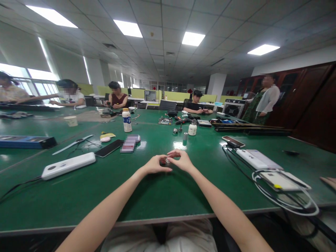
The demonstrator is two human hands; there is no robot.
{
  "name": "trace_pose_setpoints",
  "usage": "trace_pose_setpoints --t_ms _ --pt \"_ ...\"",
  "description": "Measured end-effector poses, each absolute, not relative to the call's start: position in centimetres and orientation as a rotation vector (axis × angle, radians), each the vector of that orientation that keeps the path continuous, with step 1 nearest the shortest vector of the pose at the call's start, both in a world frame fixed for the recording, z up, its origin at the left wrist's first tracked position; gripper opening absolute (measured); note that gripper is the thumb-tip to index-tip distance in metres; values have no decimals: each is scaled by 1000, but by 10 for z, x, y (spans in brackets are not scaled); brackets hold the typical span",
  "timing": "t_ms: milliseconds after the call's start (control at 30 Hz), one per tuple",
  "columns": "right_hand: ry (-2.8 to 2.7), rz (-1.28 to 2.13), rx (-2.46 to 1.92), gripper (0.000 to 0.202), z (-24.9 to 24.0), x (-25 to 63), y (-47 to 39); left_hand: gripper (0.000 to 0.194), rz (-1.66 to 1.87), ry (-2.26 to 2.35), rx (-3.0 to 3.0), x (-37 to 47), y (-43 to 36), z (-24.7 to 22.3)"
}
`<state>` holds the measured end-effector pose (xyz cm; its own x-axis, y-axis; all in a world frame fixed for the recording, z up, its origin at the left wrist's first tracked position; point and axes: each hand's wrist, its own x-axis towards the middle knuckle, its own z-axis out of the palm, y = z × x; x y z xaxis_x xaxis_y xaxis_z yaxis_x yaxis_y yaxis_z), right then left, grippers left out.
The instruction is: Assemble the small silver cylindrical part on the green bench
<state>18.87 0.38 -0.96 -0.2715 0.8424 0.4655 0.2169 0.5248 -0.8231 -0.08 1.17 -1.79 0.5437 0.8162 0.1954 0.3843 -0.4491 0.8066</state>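
Observation:
Above the green table, my left hand and my right hand meet around a small round silvery piece. Its kind is too small to make out. The right thumb and fingers are closed on it, while the left fingers curve about its other side. A silvery cylinder stands upright just beyond my hands. Beside it are a shiny small metal part, a dark little upright part and a white patterned jar.
To the left lie a white power strip, a black phone and a bottle. On the right are a phone, white devices and looped cables. Several people sit or stand around; a neighbour's hand shows at the right edge.

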Motion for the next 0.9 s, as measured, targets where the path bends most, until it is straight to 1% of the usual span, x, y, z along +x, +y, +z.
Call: trace_pose_setpoints --t_ms 133,300,400,500,633,767,900 --pt "-1759 789 -869 21 -10 187 5 54 805 1012 2098 6 9 -24" --pt "-1614 741 -884 23 -10 196 20 43 811 1027 2101 7 8 -25" --pt "-1619 743 -952 21 -19 211 34 41 802 1025 2082 7 8 -24" --pt "-1749 751 -1075 16 -33 223 43 40 802 1009 2026 8 7 -23" --pt "-1877 753 -1131 18 -44 229 46 39 819 1012 1977 9 9 -24" --pt "-1885 743 -1135 18 -44 227 45 39 803 1008 1962 8 11 -25" --pt "-1758 692 -1130 12 -38 222 44 38 776 1045 1959 8 12 -26"
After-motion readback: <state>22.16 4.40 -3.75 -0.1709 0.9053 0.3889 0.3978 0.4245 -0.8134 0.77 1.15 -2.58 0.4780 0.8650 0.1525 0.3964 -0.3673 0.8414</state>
